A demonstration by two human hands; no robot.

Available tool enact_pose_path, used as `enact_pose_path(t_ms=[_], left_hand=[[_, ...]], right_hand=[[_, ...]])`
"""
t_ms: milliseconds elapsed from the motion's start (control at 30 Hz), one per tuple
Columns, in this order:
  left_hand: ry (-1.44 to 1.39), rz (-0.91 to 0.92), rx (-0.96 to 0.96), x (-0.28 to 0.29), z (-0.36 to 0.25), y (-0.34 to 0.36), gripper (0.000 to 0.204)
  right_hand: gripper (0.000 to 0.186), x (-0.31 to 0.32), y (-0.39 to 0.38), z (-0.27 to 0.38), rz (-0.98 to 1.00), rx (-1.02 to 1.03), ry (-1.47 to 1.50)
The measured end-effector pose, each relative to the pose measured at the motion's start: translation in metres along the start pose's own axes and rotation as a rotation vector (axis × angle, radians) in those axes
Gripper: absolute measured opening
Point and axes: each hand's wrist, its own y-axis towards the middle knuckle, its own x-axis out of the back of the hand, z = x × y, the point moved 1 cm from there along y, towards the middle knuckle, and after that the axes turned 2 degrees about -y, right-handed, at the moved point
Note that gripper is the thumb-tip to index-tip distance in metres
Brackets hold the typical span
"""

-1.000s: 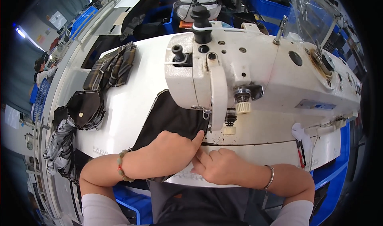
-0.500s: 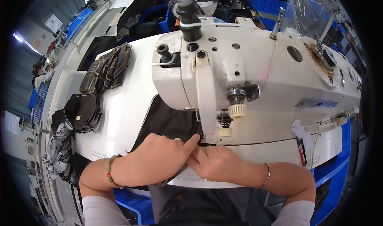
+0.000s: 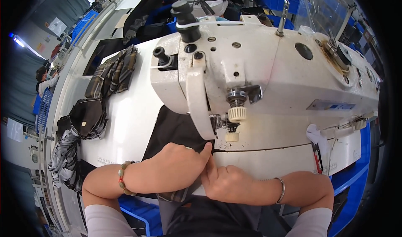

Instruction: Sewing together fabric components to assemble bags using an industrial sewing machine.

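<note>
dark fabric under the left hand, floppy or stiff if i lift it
The dark fabric would probably droop, since it looks like thin cloth lying flat. It is likely light for its spread, showing little thickness along its edge.

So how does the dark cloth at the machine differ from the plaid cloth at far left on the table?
Pattern: the dark cloth shows a plain upper face; the plaid cloth is checked.
Pose: the dark cloth is spread fairly flat; the plaid cloth is bunched in folds.
Contact: the left hand is on the dark cloth; the plaid cloth lies untouched.
Shared: both lie on the white table.
</note>
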Motion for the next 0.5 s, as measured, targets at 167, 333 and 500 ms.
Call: enact_pose_path(t_ms=[167, 333, 500], left_hand=[[-0.065, -0.033, -0.017, -0.0004, -0.0002, 0.0027, 0.053], [-0.066, -0.026, -0.029, -0.0001, -0.0013, 0.0052, 0.053], [-0.072, -0.064, -0.044, -0.0049, 0.0018, 0.0066, 0.050]], right_hand=[[0.025, 0.0000, -0.0003, -0.0006, 0.012, 0.019, 0.015], [0.022, -0.0003, -0.0001, -0.0008, -0.001, 0.020, 0.048], [0.021, 0.0005, -0.0008, -0.0029, 0.020, 0.021, 0.056]])
